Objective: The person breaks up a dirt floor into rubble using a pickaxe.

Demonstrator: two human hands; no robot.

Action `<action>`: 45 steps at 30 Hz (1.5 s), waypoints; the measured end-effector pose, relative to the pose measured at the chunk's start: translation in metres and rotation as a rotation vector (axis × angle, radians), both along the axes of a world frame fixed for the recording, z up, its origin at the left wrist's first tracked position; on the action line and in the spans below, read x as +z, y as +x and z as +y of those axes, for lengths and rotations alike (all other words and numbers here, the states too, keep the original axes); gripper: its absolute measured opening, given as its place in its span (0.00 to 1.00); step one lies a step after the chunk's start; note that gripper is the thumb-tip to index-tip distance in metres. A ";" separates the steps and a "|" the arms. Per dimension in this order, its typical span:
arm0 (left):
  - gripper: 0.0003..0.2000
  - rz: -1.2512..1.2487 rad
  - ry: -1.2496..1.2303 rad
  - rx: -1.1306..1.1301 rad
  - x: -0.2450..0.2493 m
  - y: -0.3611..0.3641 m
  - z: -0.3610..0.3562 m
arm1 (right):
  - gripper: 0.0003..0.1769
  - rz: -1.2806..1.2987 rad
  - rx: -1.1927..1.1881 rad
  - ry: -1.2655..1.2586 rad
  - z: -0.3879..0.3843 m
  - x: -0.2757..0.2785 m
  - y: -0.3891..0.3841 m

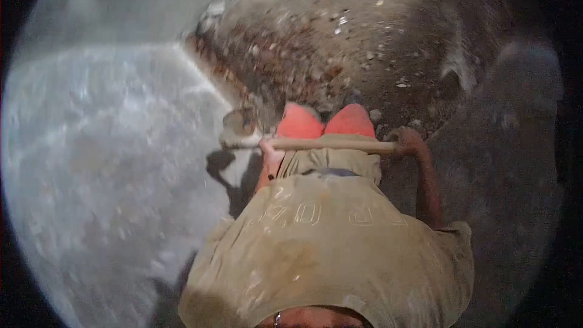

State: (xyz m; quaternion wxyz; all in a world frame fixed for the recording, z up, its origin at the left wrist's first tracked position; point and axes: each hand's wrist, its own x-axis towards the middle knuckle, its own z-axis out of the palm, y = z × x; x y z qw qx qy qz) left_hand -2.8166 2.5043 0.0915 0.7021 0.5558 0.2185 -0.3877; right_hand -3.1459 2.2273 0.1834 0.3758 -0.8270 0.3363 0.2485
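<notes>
A long pale wooden handle (334,144) lies level across the front of my thighs. My left hand (271,150) is closed round it near its left end, beside a dull brownish tool head (238,124). The head is blurred, so I cannot tell whether it is a hoe or another digging tool. Toward the other end, my right hand (405,140) has its fingers wrapped round the handle. Both arms hang down beside my tan shirt (340,237). Coral-red cloth (300,121) shows over my knees just beyond the handle.
Ahead of my legs is a patch of brown soil (340,54) strewn with stones and pale scraps. A grey concrete slab (109,127) borders it on the left, with a raised-looking edge. A darker, shadowed surface (504,158) lies to the right.
</notes>
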 end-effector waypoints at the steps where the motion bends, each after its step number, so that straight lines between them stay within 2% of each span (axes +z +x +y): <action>1: 0.12 0.176 -0.028 0.125 0.016 -0.010 -0.007 | 0.24 -0.042 0.090 -0.057 -0.002 -0.020 -0.013; 2: 0.12 0.345 -0.045 0.273 0.034 -0.021 -0.015 | 0.24 -0.048 0.164 -0.033 -0.006 -0.054 -0.032; 3: 0.11 0.373 -0.026 0.302 0.027 -0.022 -0.011 | 0.24 -0.021 0.214 0.014 -0.006 -0.088 -0.050; 5: 0.10 0.402 -0.004 0.342 0.017 -0.025 -0.004 | 0.24 0.007 0.273 0.068 -0.012 -0.092 -0.047; 7: 0.09 0.328 0.018 0.370 0.013 -0.032 -0.002 | 0.23 0.072 0.166 0.171 -0.018 -0.029 -0.010; 8: 0.09 0.336 0.013 0.389 0.019 -0.036 -0.007 | 0.23 0.081 0.185 0.168 -0.018 -0.046 -0.024; 10: 0.08 0.256 0.010 0.368 0.041 -0.036 -0.015 | 0.24 -0.081 0.082 0.136 -0.011 -0.097 -0.061; 13: 0.07 0.312 -0.018 0.352 0.036 -0.033 0.004 | 0.25 -0.008 0.203 0.083 -0.002 -0.066 -0.038; 16: 0.07 0.354 -0.035 0.344 0.022 -0.018 0.029 | 0.25 0.058 0.282 0.138 0.027 0.014 0.016; 17: 0.07 0.382 -0.021 0.323 0.017 -0.014 0.040 | 0.25 0.074 0.277 0.139 0.045 0.014 0.013; 18: 0.07 0.403 -0.017 0.317 0.015 -0.007 0.047 | 0.26 0.061 0.295 0.004 0.066 0.014 0.010; 20: 0.07 0.431 0.026 0.254 0.002 0.014 0.061 | 0.27 0.078 0.293 -0.123 0.108 0.020 0.018; 22: 0.06 0.449 0.029 0.183 -0.017 0.046 0.067 | 0.28 0.511 0.242 0.056 0.147 0.029 0.048; 23: 0.07 0.439 -0.004 0.128 -0.022 0.062 0.066 | 0.28 0.539 0.238 0.045 0.166 0.030 0.059; 24: 0.07 0.434 -0.024 0.088 -0.026 0.074 0.075 | 0.28 0.479 0.212 0.044 0.193 0.032 0.065; 25: 0.07 0.462 0.006 0.143 -0.024 0.094 0.073 | 0.28 0.404 0.188 0.036 0.216 0.027 0.074; 26: 0.07 0.480 0.026 0.199 -0.026 0.117 0.064 | 0.27 0.325 0.120 -0.003 0.235 0.010 0.080; 27: 0.07 0.417 -0.023 0.162 -0.036 0.142 0.059 | 0.27 0.246 0.047 -0.032 0.253 -0.003 0.090; 30: 0.09 0.205 -0.146 0.045 -0.043 0.217 0.044 | 0.22 0.212 -0.007 -0.031 0.269 0.012 0.198; 32: 0.09 0.148 -0.196 0.027 -0.015 0.262 0.021 | 0.21 0.128 -0.145 0.070 0.278 -0.021 0.245; 33: 0.09 0.107 -0.165 -0.044 -0.023 0.281 0.017 | 0.21 0.036 -0.248 0.140 0.287 -0.049 0.263; 34: 0.09 0.062 -0.134 -0.113 -0.038 0.298 0.016 | 0.21 -0.091 -0.199 0.187 0.281 -0.033 0.315; 35: 0.09 0.070 -0.121 -0.105 -0.057 0.310 0.018 | 0.20 -0.166 -0.146 0.192 0.288 -0.063 0.338; 36: 0.09 0.014 -0.035 -0.158 -0.079 0.320 0.022 | 0.21 -0.138 -0.207 0.267 0.294 -0.090 0.371; 38: 0.09 -0.054 0.058 -0.197 -0.126 0.347 0.023 | 0.22 -0.307 -0.165 0.214 0.306 -0.143 0.424; 40: 0.08 -0.230 0.176 -0.326 -0.179 0.363 0.036 | 0.23 -0.226 -0.194 0.317 0.310 -0.183 0.464; 41: 0.08 -0.163 0.297 -0.419 -0.209 0.367 0.041 | 0.23 -0.206 -0.203 0.339 0.320 -0.204 0.462; 42: 0.08 -0.147 0.304 -0.420 -0.247 0.356 0.054 | 0.24 -0.133 -0.254 0.375 0.325 -0.224 0.459; 44: 0.10 -0.179 0.300 -0.637 -0.311 0.301 0.100 | 0.23 0.021 -0.297 0.399 0.345 -0.241 0.429; 45: 0.12 -0.019 0.397 -0.608 -0.321 0.261 0.111 | 0.23 0.080 -0.284 0.380 0.356 -0.235 0.403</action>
